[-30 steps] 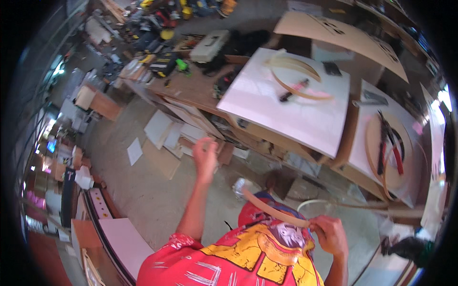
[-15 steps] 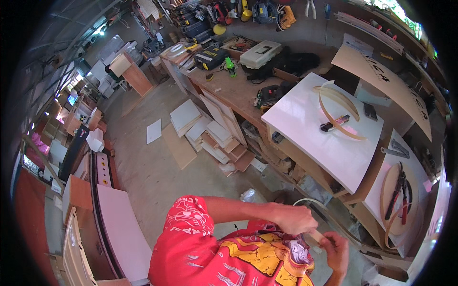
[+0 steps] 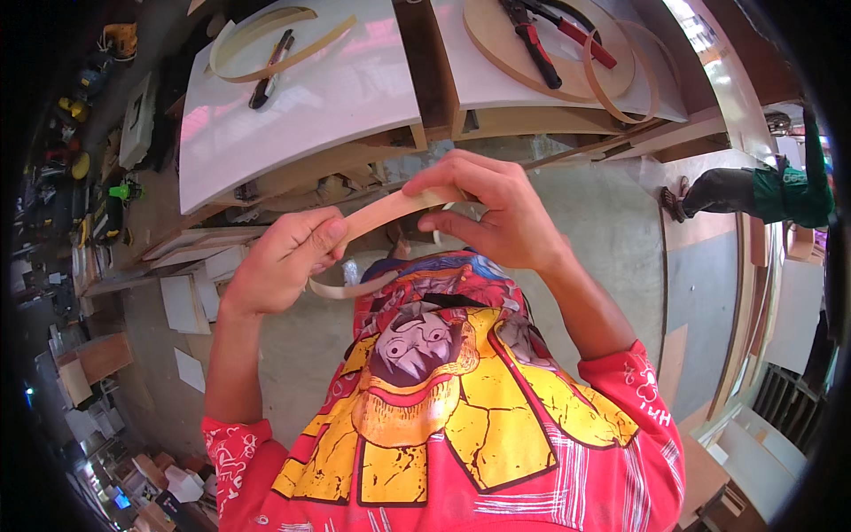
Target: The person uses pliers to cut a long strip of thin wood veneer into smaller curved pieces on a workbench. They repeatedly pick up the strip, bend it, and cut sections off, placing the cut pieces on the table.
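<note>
So, from the left: there's a box cutter (image 3: 262, 92) by a curved strip (image 3: 331, 37) on the white board (image 3: 310, 124). Left hand (image 3: 288, 257) is pinching the pale strip (image 3: 386, 215), with a loose curl hanging below. A moment ago the 2 hands were bunched together; now they're apart, strip arched between them, so more of it's exposed to handle. Right hand (image 3: 496, 208) has fingers curled over it, can't tell if they're gripping.

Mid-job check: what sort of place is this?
Likely a woodworking or furniture workshop: it shows in the thin, curved tan strip being handled, the glossy white rectangular panel and the red-and-black metal pliers.
</note>
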A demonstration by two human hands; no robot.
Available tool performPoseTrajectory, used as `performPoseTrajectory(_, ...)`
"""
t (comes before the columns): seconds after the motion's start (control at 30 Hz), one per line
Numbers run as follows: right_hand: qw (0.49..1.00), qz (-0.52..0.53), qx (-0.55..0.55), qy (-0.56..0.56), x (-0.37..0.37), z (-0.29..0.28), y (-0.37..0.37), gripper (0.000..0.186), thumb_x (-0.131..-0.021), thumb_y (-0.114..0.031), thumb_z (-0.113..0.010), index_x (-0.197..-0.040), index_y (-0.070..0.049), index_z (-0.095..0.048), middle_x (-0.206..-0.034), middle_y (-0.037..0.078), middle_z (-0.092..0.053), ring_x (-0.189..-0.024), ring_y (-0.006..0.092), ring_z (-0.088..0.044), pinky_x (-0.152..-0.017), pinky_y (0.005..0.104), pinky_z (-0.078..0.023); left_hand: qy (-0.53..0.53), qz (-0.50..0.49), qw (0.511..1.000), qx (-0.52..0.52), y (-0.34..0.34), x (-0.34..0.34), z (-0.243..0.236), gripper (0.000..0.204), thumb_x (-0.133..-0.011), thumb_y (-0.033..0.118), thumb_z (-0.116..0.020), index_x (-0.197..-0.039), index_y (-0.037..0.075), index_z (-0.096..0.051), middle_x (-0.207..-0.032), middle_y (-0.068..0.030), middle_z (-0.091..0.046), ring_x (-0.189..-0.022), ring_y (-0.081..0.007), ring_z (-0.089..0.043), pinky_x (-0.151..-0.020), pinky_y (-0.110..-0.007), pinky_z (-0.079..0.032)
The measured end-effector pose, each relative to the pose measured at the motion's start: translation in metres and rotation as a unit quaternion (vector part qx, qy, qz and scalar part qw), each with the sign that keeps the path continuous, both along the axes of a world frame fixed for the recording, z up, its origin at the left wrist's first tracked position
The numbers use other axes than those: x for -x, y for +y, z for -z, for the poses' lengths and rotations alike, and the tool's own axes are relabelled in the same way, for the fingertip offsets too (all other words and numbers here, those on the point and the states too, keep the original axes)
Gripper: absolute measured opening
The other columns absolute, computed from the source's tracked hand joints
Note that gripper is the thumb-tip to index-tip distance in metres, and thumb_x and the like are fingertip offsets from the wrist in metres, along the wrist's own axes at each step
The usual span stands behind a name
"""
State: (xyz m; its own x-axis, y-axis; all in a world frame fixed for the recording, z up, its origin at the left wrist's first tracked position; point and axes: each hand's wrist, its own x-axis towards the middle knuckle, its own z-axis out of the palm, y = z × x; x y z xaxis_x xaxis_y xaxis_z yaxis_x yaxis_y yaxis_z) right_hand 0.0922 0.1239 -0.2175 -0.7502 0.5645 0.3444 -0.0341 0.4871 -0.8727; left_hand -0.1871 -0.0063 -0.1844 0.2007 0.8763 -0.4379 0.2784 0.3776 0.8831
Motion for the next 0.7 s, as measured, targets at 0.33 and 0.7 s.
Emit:
performPoseTrajectory(0.33,0.944,0.147,-0.295,0.011,0.024,-0.018,0.029,0.019,-0.089,0.0,-0.079,-0.106,-0.008,-0.078,-0.095,0.007,-0.073,-0.087,0.0292,-0.072,-0.072,0.0403,-0.058,-0.061,-0.008,0.997,0.036,0.046,0.009,-0.016,0.038,-0.119,0.037,-0.051,-0.107,0.004,-0.064,-0.084,0.0019,-0.057,-0.074,-0.0086,-0.051,-0.07,-0.028,-0.045)
performPoseTrajectory(0.7,0.976,0.119,-0.121,-0.137,0.026,-0.016,0.044,0.015,-0.088,-0.012,-0.071,-0.096,-0.007,-0.082,-0.087,0.019,-0.077,-0.087,0.0425,-0.074,-0.082,0.0509,-0.06,0.397,0.068,0.813,-0.421,0.076,-0.051,0.012,0.022,-0.098,0.0,-0.063,-0.12,0.0,-0.066,-0.106,-0.0198,-0.071,-0.102,-0.0433,-0.071,-0.085,-0.053,-0.059)
